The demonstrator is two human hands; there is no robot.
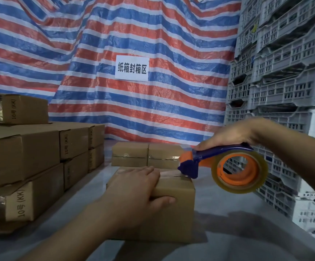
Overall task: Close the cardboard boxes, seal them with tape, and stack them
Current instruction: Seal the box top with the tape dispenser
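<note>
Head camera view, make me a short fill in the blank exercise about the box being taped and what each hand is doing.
1. The right hand grips the handle of a blue and orange ____ loaded with a clear roll.
2. The left hand rests on top of the cardboard box, its ____ hooked over the near edge.
3. The white paper sign hangs on a tarp striped red, white and ____.
4. The stack of white plastic crates stands on the person's ____ side.

Missing words: tape dispenser; thumb; blue; right
</note>
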